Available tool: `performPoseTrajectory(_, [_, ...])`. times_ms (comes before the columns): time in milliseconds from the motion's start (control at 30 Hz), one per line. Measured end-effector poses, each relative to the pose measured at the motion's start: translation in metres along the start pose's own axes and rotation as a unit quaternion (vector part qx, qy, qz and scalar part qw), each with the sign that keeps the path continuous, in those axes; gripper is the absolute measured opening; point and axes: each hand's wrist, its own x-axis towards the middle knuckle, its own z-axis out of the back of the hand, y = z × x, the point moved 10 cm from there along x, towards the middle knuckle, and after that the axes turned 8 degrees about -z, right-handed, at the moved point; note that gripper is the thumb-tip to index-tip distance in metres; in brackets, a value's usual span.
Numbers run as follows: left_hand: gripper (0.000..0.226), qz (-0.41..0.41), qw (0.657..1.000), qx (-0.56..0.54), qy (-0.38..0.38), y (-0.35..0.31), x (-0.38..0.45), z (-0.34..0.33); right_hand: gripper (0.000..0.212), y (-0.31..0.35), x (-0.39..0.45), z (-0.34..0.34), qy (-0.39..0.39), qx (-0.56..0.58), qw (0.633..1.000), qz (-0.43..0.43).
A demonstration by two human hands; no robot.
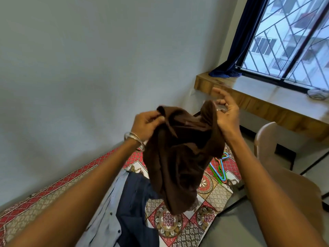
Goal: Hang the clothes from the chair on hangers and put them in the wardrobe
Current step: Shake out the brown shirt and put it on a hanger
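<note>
The left hand (147, 124) pinches one upper edge of the brown garment (179, 157) between thumb and curled fingers (156, 115); the right hand (227, 113) holds the other upper corner against its palm, fingers partly curled, though the exact grip there is hard to read. The garment hangs bunched in the air between both hands, over the bed (210, 195), its long axis running down toward 6 o'clock, with the opening probably at the top. The hangers (219, 168) lie on the bed at about 5 o'clock from the right hand, nearer that hand. A blue shirt (128, 202) lies on the bed below, and the chair (277, 157) stands at 3 o'clock.
</note>
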Motion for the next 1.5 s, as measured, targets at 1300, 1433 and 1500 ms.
performPoseTrajectory(1300, [0.019, 0.065, 0.976, -0.001, 0.208, 0.006, -0.007, 0.027, 0.031, -0.065, -0.022, -0.004, -0.061, -0.095, 0.989, -0.097])
performPoseTrajectory(1433, [0.018, 0.213, 0.908, -0.084, 0.351, 0.048, -0.062, -0.001, 0.027, -0.034, -0.007, 0.002, -0.033, -0.156, 0.985, -0.058])
performPoseTrajectory(1500, [0.051, 0.29, 0.88, -0.16, 0.341, 0.068, -0.079, -0.005, 0.027, -0.027, -0.004, 0.004, 0.006, -0.159, 0.987, -0.034])
